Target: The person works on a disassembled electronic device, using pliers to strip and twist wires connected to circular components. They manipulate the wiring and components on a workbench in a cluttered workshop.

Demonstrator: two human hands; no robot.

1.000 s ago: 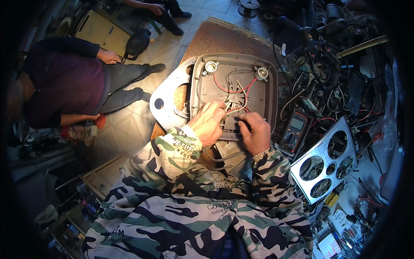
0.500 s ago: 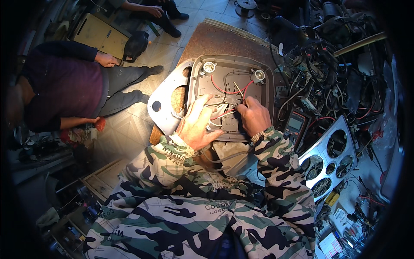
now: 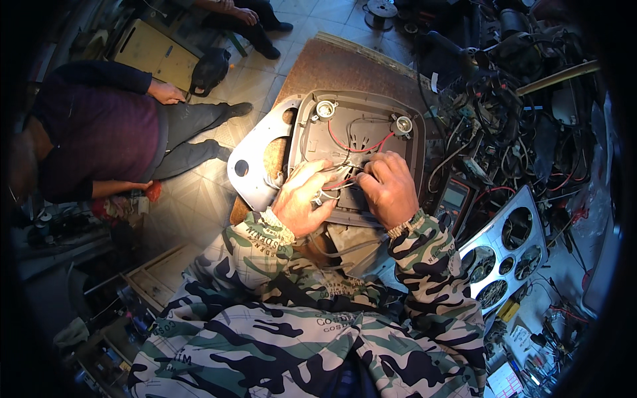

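A shallow grey-brown plastic housing (image 3: 352,109) lies open side up in front of me, with two round lamp sockets (image 3: 325,109) at its far corners. Thin red wires (image 3: 345,147) run between the sockets toward the middle. My left hand (image 3: 302,199) is inside the near left part, its fingers closing round wires near a vented patch. Close beside it, my right hand (image 3: 390,189) is pinched at the wire ends, which its fingertips partly hide. A silvery plate with round holes (image 3: 249,164) sticks out under the housing's left side.
The housing rests on a brown board (image 3: 315,66). To the right are a multimeter (image 3: 455,196), a metal panel with large round holes (image 3: 488,242) and heaped cables and parts (image 3: 491,132). A person in dark clothes (image 3: 99,132) stands at left; another sits beyond. A spool (image 3: 379,13) stands far off.
My right hand has moved slightly left and turned inward, its fingertips now nearer my left hand's. The left fingers have drawn in, and the housing appears slightly lower in the view.
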